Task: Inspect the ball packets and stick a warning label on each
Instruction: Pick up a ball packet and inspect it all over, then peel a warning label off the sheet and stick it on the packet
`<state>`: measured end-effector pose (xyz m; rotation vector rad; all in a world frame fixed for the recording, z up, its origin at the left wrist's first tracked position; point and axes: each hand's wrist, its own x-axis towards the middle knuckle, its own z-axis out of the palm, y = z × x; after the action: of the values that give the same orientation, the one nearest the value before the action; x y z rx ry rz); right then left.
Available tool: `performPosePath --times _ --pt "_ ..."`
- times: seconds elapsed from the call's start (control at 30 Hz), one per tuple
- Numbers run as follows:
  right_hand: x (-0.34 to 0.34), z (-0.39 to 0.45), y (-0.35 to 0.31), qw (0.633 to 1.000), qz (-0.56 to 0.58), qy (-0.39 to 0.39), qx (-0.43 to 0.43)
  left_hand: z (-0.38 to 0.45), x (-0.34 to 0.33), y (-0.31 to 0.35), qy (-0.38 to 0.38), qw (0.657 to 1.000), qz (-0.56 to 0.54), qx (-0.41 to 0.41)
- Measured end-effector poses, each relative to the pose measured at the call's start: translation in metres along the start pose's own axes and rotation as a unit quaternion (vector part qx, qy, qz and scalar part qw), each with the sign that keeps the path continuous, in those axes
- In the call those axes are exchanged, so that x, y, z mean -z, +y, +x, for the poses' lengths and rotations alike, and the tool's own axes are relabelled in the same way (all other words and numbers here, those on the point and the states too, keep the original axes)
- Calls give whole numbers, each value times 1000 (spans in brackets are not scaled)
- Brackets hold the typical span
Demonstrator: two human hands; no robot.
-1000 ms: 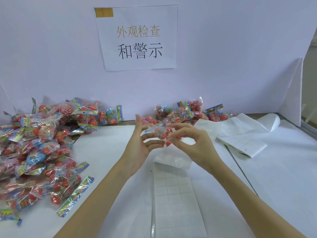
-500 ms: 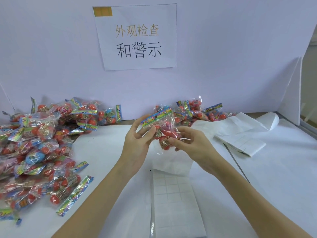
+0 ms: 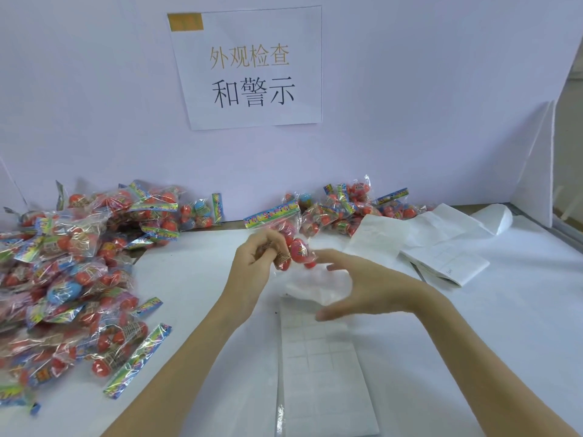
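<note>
Grip, left: your left hand (image 3: 255, 263) has its fingers curled round one ball packet (image 3: 285, 238), held upright above the table, printed header strip on top.
Grip, right: your right hand (image 3: 362, 285) holds nothing; its fingers are spread and relaxed, tips close to the packet's lower balls, hovering over the label sheet (image 3: 318, 357).
Packet location: in mid-air between the large pile (image 3: 72, 279) at your left and the smaller pile (image 3: 347, 209) against the back wall.
Risk, slip: you hold the packet by crinkly film low on the bag; a loose hold could let it drop onto the sheet.
Risk, label: a peeled label could fold on itself or land creased on the uneven film over the balls.
Risk, mix-up: two piles lie apart; a packet set on the wrong one could go unlabelled.
Hidden: your left fingertips are behind the packet; the contact cannot be traced.
Blurred: the right hand is smeared by motion; whether a label clings to a fingertip cannot be told.
Cut off: the large pile runs past the left edge.
Unreadable: print on the folded papers (image 3: 441, 247) at right.
</note>
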<state>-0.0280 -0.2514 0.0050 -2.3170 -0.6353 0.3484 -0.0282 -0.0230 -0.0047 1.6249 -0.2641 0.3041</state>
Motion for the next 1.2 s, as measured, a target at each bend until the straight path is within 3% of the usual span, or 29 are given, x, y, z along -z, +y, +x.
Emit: performPosePath --times 0.07,0.23,0.4,0.57,0.73,1.2 --pt "1 -1 4 1000 -11 8 -13 -1 0 3 -4 999 50 0" --pt "6 4 7 987 46 152 8 -4 -1 6 -53 993 102 -8" --pt "10 5 8 976 52 208 -25 0 11 -6 -143 969 199 -20" --pt "10 5 9 976 22 213 -35 5 14 -20 -118 962 244 -25" --pt "8 5 7 973 119 197 25 8 14 -19 -95 969 227 -18" --pt "-8 15 10 972 49 224 47 2 0 -18 -56 966 250 -34"
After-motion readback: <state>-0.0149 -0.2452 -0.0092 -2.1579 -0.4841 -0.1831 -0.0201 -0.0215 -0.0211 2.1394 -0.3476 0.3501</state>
